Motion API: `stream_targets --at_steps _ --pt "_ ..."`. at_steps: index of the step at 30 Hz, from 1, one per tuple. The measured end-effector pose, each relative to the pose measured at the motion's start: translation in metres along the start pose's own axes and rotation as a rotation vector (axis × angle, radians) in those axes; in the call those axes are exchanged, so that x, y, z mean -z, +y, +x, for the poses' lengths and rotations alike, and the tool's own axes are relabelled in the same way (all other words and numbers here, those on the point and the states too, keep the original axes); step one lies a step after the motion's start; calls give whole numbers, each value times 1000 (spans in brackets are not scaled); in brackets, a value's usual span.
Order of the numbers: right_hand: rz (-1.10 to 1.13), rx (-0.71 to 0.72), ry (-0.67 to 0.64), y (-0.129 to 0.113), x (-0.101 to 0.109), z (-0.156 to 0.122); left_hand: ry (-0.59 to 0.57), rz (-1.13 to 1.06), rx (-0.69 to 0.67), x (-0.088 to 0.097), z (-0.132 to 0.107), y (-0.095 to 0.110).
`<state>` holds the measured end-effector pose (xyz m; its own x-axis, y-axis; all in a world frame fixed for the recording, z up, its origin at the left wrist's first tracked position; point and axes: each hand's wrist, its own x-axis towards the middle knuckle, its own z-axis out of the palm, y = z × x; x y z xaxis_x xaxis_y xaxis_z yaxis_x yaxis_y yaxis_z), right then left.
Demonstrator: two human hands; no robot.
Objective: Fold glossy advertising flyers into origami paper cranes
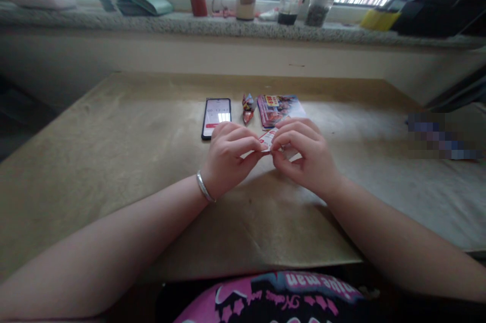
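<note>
Left hand (pixel 232 155) and right hand (pixel 306 153) pinch a white-and-red paper piece (pixel 268 136) over the tan tabletop (pixel 152 135). Beyond: black-cased rectangular phone (pixel 216 113), multicoloured folded shape (pixel 248 109), glossy printed stack (pixel 281 107), partly obstructed by right hand.

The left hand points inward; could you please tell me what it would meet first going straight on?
Beyond the small white-and-red paper piece it holds, the left hand would probably meet the right hand first; depth between them is unclear.

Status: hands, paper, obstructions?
Left hand and right hand pinching small paper piece. Piece partly covered. Phone and printed stack beyond hands, nothing visibly blocking.
</note>
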<state>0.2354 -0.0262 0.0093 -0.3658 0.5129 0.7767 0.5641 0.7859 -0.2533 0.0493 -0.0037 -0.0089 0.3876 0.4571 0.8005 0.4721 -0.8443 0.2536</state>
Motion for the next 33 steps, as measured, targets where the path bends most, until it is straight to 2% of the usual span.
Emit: stream_targets --at_steps 14,27,33 --pt "-76 5 11 9 2 -1 -21 51 54 2 0 -2" --pt "-125 36 27 12 5 -3 4 61 -1 4 0 -4" --pt "-74 -13 61 13 6 -4 -9 86 27 5 -2 -8"
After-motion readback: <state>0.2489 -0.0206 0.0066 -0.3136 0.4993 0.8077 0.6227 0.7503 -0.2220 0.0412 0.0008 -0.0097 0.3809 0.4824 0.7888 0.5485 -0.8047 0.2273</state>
